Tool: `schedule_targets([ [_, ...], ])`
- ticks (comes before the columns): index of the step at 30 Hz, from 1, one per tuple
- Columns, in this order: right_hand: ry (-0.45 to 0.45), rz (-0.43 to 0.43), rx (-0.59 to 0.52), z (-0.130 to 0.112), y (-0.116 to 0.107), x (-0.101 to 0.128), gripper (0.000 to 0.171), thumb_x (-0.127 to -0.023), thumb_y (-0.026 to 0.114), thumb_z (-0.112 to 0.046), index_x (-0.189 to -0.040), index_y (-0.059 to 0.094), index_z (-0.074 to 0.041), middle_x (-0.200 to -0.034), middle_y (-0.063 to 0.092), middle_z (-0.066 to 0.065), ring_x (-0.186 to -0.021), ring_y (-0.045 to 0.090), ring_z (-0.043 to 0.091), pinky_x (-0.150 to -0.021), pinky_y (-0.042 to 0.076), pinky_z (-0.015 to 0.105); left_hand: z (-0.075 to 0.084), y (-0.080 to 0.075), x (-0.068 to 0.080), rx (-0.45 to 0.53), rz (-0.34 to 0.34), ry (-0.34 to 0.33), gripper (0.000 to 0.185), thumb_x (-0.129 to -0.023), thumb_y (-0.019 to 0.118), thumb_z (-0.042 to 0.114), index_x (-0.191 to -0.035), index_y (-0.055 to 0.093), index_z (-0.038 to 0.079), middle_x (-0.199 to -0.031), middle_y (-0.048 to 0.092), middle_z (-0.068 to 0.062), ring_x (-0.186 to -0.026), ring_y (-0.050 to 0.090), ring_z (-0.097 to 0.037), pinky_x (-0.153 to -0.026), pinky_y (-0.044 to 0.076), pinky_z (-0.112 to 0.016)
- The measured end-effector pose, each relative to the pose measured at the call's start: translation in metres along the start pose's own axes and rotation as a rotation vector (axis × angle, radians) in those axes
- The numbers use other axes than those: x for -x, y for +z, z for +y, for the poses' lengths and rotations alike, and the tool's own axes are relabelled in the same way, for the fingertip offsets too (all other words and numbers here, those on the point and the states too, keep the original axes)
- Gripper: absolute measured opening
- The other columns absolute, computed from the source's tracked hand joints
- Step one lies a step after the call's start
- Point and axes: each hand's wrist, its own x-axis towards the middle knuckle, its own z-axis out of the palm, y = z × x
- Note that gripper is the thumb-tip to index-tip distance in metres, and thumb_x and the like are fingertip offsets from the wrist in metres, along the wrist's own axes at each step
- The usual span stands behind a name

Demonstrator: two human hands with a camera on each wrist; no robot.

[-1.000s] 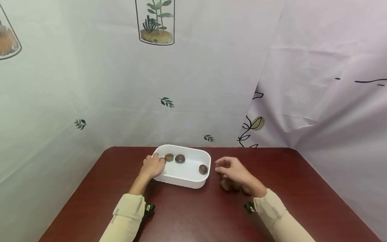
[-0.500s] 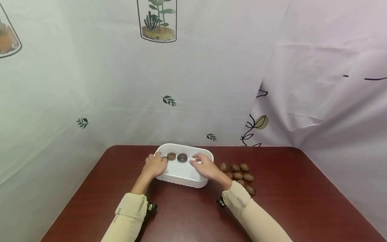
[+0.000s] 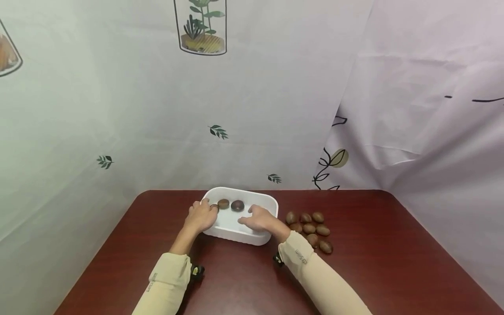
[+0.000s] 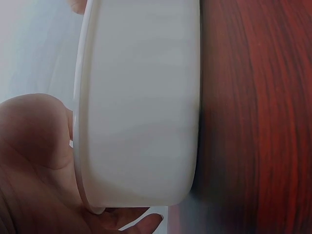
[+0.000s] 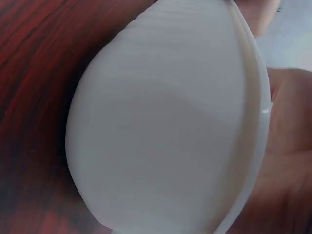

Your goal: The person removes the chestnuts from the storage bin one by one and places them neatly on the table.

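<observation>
A white plastic tray [image 3: 235, 236] stands at the far side of the table, with brown chestnuts [image 3: 237, 205] in its back left part. My left hand [image 3: 202, 216] grips its left end, thumb on the near inner side and fingers over the rim; the left wrist view shows fingers [image 4: 148, 224] curled past the end wall. A chestnut [image 3: 214, 208] partly shows beside that hand. My right hand [image 3: 257, 218] reaches over the right rim into the tray, thumb and forefinger apart, pointing left. The space under its palm is hidden, and I cannot tell whether it holds a chestnut.
Several more chestnuts [image 3: 309, 228] lie loosely grouped on the red-brown table [image 3: 228, 284], just right of the tray and beside my right forearm. A pale printed cloth [image 3: 244, 109] hangs behind the far table edge.
My right hand has moved left from above the chestnut group into the tray, then lower and further left. The group is uncovered, and the tray's right chestnut is now hidden. The left hand stays.
</observation>
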Motion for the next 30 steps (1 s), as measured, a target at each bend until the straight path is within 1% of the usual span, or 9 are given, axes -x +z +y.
schedule_targets([
  [2,-0.029,-0.043,0.007,0.001,0.003,-0.001,0.052,-0.086,0.069,-0.035,-0.119,0.060,0.004,-0.115,0.065,0.016,-0.109,0.060,0.029,-0.093,0.046,0.040,0.000,0.000,0.001,0.003,0.005,-0.001,0.058,-0.099,0.037,0.029,-0.144,0.040,-0.007,-0.136,0.039,-0.037,-0.127,0.037,-0.053,-0.097,0.035,-0.066],
  [6,-0.141,-0.122,0.011,0.002,0.008,-0.003,0.036,-0.088,0.067,-0.028,-0.110,0.067,0.000,-0.107,0.068,0.009,-0.100,0.062,0.022,-0.088,0.048,0.035,-0.001,-0.001,0.001,-0.001,0.012,0.003,0.058,-0.099,0.038,0.029,-0.143,0.040,-0.008,-0.135,0.039,-0.037,-0.126,0.038,-0.053,-0.097,0.035,-0.066],
  [8,-0.196,-0.165,-0.022,0.003,0.010,-0.004,0.029,-0.090,0.065,-0.024,-0.107,0.069,-0.001,-0.102,0.069,0.007,-0.092,0.062,0.018,-0.082,0.048,0.031,0.000,-0.001,0.000,-0.002,0.014,0.005,0.058,-0.099,0.038,0.029,-0.143,0.040,-0.008,-0.135,0.039,-0.037,-0.126,0.038,-0.053,-0.097,0.035,-0.066],
  [10,-0.225,-0.203,-0.081,0.004,0.012,-0.006,0.024,-0.091,0.064,-0.019,-0.104,0.071,-0.002,-0.098,0.069,0.006,-0.084,0.059,0.014,-0.076,0.047,0.028,0.000,-0.001,0.000,-0.002,0.015,0.007,0.058,-0.098,0.039,0.029,-0.143,0.041,-0.008,-0.135,0.040,-0.038,-0.126,0.038,-0.053,-0.097,0.035,-0.066],
  [13,-0.219,-0.251,-0.188,0.006,0.013,-0.008,0.021,-0.091,0.064,-0.016,-0.103,0.072,-0.002,-0.095,0.068,0.004,-0.079,0.054,0.009,-0.072,0.044,0.024,0.001,-0.001,0.001,-0.001,0.017,0.007,0.058,-0.098,0.039,0.030,-0.143,0.041,-0.008,-0.135,0.040,-0.038,-0.126,0.038,-0.053,-0.097,0.035,-0.066],
  [18,-0.198,-0.307,-0.322,0.009,0.015,-0.012,0.021,-0.091,0.062,-0.012,-0.106,0.072,-0.001,-0.100,0.068,0.004,-0.081,0.054,0.008,-0.074,0.043,0.021,0.001,-0.001,0.000,-0.005,0.024,0.015,0.058,-0.099,0.039,0.030,-0.143,0.041,-0.008,-0.134,0.040,-0.038,-0.124,0.039,-0.053,-0.096,0.036,-0.065],
  [23,-0.175,-0.352,-0.398,0.011,0.016,-0.015,0.021,-0.092,0.063,-0.013,-0.109,0.071,-0.002,-0.100,0.066,0.000,-0.081,0.053,0.009,-0.072,0.042,0.022,0.001,-0.002,0.001,-0.018,0.021,0.013,0.055,-0.098,0.041,0.030,-0.136,0.047,-0.010,-0.129,0.043,-0.036,-0.121,0.042,-0.052,-0.094,0.038,-0.065],
  [28,-0.175,-0.366,-0.498,0.012,0.015,-0.012,0.026,-0.092,0.066,-0.009,-0.116,0.068,0.002,-0.093,0.070,-0.001,-0.064,0.049,0.006,-0.059,0.040,0.020,0.001,0.001,0.001,-0.031,0.020,0.015,0.050,-0.097,0.042,0.030,-0.124,0.054,-0.011,-0.124,0.046,-0.035,-0.117,0.044,-0.051,-0.090,0.040,-0.064],
  [30,-0.195,-0.356,-0.513,0.012,0.012,-0.009,0.031,-0.091,0.068,-0.008,-0.120,0.066,0.004,-0.093,0.072,0.002,-0.062,0.052,0.005,-0.057,0.042,0.021,0.001,0.002,0.001,-0.032,0.021,0.016,0.050,-0.097,0.042,0.030,-0.123,0.055,-0.011,-0.124,0.046,-0.034,-0.117,0.044,-0.051,-0.090,0.040,-0.063],
])
